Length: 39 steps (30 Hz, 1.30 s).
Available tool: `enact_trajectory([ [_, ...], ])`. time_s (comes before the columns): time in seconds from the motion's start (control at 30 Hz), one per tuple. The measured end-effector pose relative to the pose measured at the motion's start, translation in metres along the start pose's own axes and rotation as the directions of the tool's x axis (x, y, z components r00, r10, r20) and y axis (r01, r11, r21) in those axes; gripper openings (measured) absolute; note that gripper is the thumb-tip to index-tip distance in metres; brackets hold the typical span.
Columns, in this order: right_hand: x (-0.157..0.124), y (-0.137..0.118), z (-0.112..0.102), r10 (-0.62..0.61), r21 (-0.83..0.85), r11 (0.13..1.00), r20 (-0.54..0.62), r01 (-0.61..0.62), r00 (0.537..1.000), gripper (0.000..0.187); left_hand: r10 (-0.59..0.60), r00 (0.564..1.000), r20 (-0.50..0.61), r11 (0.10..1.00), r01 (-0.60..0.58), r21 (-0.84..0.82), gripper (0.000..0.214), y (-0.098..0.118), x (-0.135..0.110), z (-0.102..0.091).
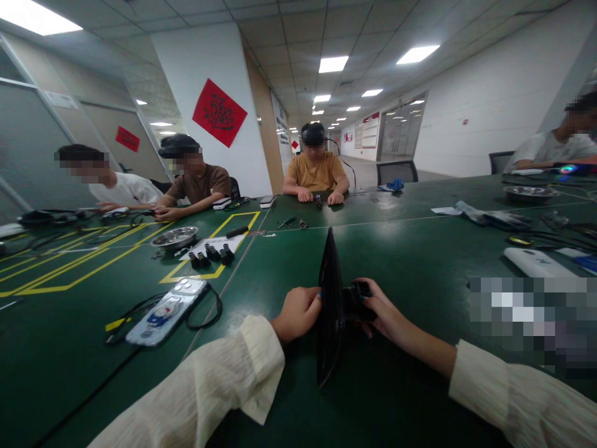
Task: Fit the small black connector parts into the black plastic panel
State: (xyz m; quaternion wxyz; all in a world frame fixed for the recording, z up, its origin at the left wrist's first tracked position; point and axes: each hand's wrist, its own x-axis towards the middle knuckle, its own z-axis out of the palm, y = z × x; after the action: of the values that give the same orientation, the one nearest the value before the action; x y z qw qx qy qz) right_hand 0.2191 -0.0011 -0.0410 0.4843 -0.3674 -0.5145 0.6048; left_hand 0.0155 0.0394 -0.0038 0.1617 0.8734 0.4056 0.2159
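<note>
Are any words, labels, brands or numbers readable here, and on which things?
None readable.
Large red poster: black characters, too blurred.
Small red sign: too blurred.
Paper: print too small, partly covered.
Wall boards: too small.
White object: bluish mark, unclear.
Black panel: no text visible.

A green table (265, 280) filled the near part of the room, with yellow lines (46, 289) marked on its left side. Beyond it, a white pillar (186, 56) bore a red paper diamond (219, 113) with black writing. A dark-backed chair (396, 172) stood at the far edge, a pale wall (466, 93) ran along the right past glass doors (403, 130), and bright panels (333, 64) lit the gridded ceiling (298, 28).
</note>
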Motion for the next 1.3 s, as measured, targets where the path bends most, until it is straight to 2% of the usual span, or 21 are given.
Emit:
enact_trajectory([
  [0.23, -0.0002, -0.0013, -0.0001, 0.014, 0.003, 1.0, -0.003, -0.014, 1.0, 0.037, 0.021, 0.999, -0.036, 1.0, -0.02, 0.007, 0.046, -0.0035, -0.0004, 0.0021],
  [0.57, 0.0007, 0.0007, -0.0008, -0.001, 0.006, 1.0, 0.015, 0.001, 1.0, 0.038, -0.027, 0.999, -0.022, 1.0, 0.026, -0.01, 0.043, -0.0011, 0.001, 0.0014],
  [0.83, -0.0007, -0.0037, 0.0017, 0.002, 0.017, 1.0, 0.013, -0.002, 1.0, 0.037, -0.012, 1.0, -0.006, 1.0, 0.013, 0.006, 0.044, -0.0012, 0.0003, 0.0011],
  [1.0, -0.0028, -0.0077, 0.0032, 0.005, 0.013, 1.0, 0.005, -0.005, 1.0, 0.036, -0.011, 0.999, -0.04, 1.0, 0.012, 0.007, 0.05, -0.0029, -0.0001, 0.0024],
  [1.3, -0.0009, -0.003, 0.0011, -0.002, 0.02, 1.0, 0.006, 0.002, 1.0, 0.035, -0.017, 1.0, -0.006, 1.0, 0.017, 0.006, 0.041, 0.0024, 0.0003, -0.0009],
])
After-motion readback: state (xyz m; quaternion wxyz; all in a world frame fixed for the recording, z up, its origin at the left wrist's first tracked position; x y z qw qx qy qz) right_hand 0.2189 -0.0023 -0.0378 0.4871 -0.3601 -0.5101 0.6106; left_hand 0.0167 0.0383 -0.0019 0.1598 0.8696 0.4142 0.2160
